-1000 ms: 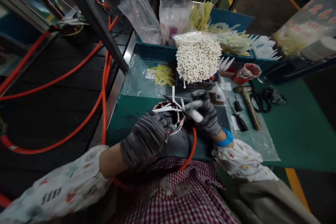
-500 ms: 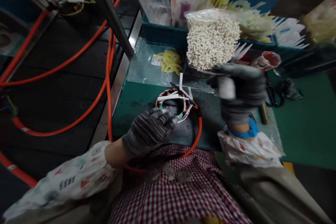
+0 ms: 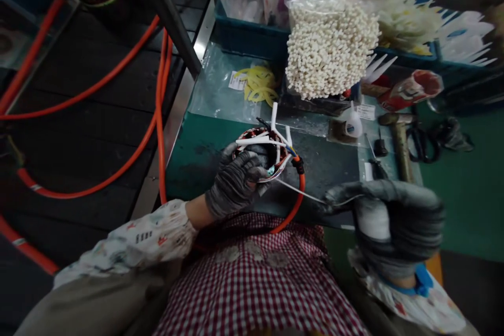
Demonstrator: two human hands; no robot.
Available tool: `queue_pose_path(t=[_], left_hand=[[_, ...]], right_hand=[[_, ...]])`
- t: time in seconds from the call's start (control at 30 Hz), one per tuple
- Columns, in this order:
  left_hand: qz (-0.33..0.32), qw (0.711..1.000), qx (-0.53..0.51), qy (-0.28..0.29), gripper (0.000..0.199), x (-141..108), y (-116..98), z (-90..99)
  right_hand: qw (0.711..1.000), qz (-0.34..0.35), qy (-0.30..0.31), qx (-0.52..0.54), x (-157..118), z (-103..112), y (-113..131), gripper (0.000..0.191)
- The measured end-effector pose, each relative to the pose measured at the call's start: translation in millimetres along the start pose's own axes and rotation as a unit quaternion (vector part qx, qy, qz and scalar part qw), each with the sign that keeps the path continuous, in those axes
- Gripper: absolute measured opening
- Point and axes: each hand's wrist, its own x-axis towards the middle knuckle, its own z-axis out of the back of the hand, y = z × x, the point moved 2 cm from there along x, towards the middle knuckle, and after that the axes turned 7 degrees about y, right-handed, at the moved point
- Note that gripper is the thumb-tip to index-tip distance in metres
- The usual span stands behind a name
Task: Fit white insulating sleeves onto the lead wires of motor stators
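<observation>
A round motor stator with reddish windings and white sleeves lies on the bench, joined to an orange cable. My left hand, in a grey striped glove, is curled over its near left rim, fingers reaching into the opening. A thin white cord runs taut from the stator's near edge to my right hand. That gloved hand pinches the cord between thumb and forefinger, well off to the right and nearer my body. White tape wraps one of its fingers.
Behind the stator sit a bag of small white pieces and some yellow strips. A hammer, scissors and a red can lie to the right. Orange cables hang at the left beside a metal post.
My right hand has moved right and toward my body, drawing the cord out straight. My left hand has shifted slightly and curled its fingers around the stator rim.
</observation>
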Motion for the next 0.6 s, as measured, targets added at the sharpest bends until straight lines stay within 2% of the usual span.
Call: queue_pose_path(t=[0.1,0.23,0.4,0.43,0.53,0.6], left_hand=[[0.02,1.0,-0.008,-0.007,0.012,2,3,-0.5],[0.006,0.999,-0.033,-0.009,0.016,1,2,-4.0],[-0.002,0.998,-0.053,-0.033,0.019,0,7,-7.1],[-0.007,0.997,-0.062,-0.039,0.019,0,8,-6.8],[-0.017,0.996,-0.086,-0.034,0.017,2,10,-3.6],[-0.017,0.995,-0.099,-0.017,0.016,5,10,-0.4]], right_hand=[[0.999,-0.01,0.028,0.018,-4,-5,4,0.014],[0.996,-0.001,0.073,0.05,-20,-8,-10,0.015],[0.961,0.012,0.277,-0.023,-26,-25,-41,0.018],[0.956,0.022,0.287,-0.055,-20,-31,-46,0.018],[0.955,0.059,0.251,-0.15,4,-47,-54,0.025],[0.937,0.067,0.255,-0.23,21,-58,-53,0.033]])
